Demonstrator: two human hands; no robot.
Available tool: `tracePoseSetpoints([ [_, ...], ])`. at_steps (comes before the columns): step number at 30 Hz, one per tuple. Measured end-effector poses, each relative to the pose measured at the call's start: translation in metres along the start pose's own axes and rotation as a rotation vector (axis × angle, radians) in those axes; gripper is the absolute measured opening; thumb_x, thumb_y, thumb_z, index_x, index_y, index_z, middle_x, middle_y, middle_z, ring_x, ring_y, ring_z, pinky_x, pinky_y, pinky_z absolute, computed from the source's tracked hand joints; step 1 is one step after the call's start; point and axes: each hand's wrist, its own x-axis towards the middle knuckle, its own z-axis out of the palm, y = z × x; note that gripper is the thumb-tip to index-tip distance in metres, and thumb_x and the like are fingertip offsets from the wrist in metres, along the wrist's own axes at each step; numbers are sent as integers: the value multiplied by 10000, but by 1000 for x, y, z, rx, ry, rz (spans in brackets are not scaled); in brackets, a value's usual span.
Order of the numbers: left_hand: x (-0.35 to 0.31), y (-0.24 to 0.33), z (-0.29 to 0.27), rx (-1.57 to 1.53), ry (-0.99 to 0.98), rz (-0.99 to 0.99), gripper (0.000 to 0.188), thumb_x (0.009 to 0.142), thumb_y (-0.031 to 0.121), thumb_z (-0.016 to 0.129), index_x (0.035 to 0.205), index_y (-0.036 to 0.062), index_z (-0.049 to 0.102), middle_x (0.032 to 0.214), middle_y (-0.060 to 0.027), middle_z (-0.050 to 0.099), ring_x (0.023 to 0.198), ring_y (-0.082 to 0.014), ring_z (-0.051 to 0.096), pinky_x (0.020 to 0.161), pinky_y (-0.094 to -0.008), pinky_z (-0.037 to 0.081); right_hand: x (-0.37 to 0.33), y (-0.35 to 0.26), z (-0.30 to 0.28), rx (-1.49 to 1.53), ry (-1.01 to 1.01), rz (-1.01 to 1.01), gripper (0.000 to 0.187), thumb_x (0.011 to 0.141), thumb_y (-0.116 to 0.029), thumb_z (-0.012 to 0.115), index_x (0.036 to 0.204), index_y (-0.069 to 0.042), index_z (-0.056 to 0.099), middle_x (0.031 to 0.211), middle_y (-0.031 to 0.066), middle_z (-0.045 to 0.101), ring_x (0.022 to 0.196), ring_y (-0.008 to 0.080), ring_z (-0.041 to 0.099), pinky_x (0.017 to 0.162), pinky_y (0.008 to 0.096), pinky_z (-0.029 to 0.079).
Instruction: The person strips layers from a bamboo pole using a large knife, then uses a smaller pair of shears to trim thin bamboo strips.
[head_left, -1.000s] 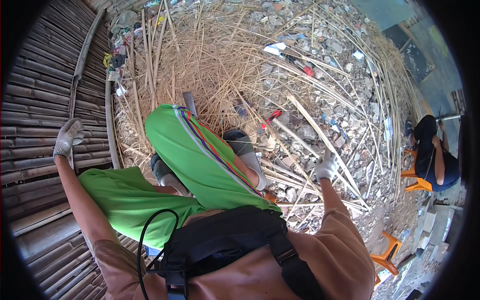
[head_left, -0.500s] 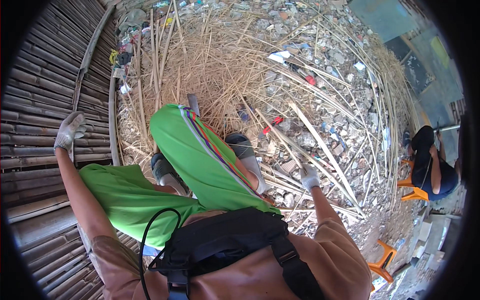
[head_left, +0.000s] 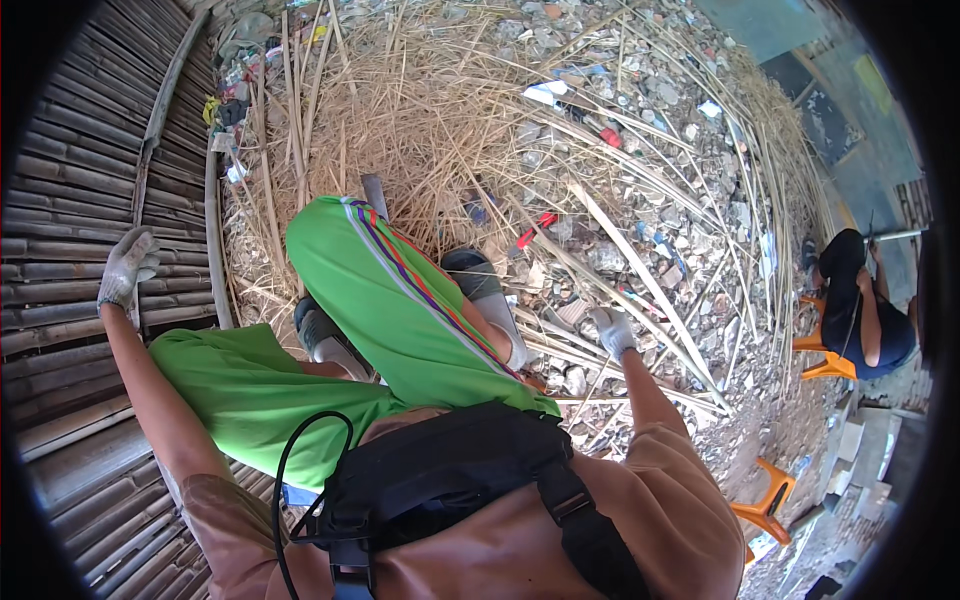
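Observation:
My left hand [head_left: 128, 266], in a pale work glove, is beside the bamboo wall [head_left: 70, 225] on the left. Its fingers are loosely bent and apart, with nothing seen in them. On the right, my gloved right hand [head_left: 612, 332] hangs low over split bamboo strips [head_left: 640, 268] on the ground. Its fingers look loosely apart; no strip is plainly gripped. A red-handled tool [head_left: 537, 230] lies among the rubble, up and left of that hand. Past my green-trousered knee [head_left: 345, 235] sticks out a flat grey blade-like piece [head_left: 373, 192], its other end hidden.
Dry straw [head_left: 430, 110] covers the ground ahead, with rubble [head_left: 665, 110] and litter to its right. Long strips lie across the rubble. Another person [head_left: 865, 310] sits on an orange stool [head_left: 825, 355] at far right; a second orange stool [head_left: 768, 500] is nearer.
The view has shifted slightly, so the ground scene sits a little further left and up. My right hand has shifted slightly beside the strips. My left hand stays by the wall.

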Motion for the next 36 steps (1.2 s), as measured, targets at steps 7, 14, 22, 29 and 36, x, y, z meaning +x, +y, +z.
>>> tracePoseSetpoints([
  [7,-3,7,2,5,-6,13,634,1013,491,750,1497,107,608,1152,-49,763,888,-122,686,789,-300,566,-2,-45,-3,295,-117,114,356,1030,-335,664,1037,-6,799,720,5,619,635,111,512,603,318,413],
  [14,-1,9,8,3,1,32,586,1013,496,747,1452,120,648,1122,-34,755,850,-109,678,764,-284,562,12,-16,20,299,20,-65,359,1034,-301,724,1129,42,775,866,39,750,761,78,596,694,296,501],
  [22,-21,89,82,127,-196,234,525,1029,416,752,1405,62,662,975,9,668,784,-82,595,704,-250,503,19,-109,43,368,83,-217,343,1040,-280,713,1212,11,770,862,54,775,795,75,654,709,281,523],
  [29,-19,162,174,-286,-275,458,609,1045,374,744,1494,-3,582,1221,-48,693,1008,-153,669,885,-307,554,42,-330,65,68,62,-634,388,1036,-398,672,1220,-74,779,827,149,749,701,243,705,689,388,563],
  [36,-15,223,171,-1180,-463,820,580,1065,340,686,1463,-42,506,1230,-168,732,1161,-342,717,1022,-513,605,47,-582,27,-65,86,-1159,404,1039,-476,597,1201,-157,785,907,133,766,803,329,741,731,442,592],
])
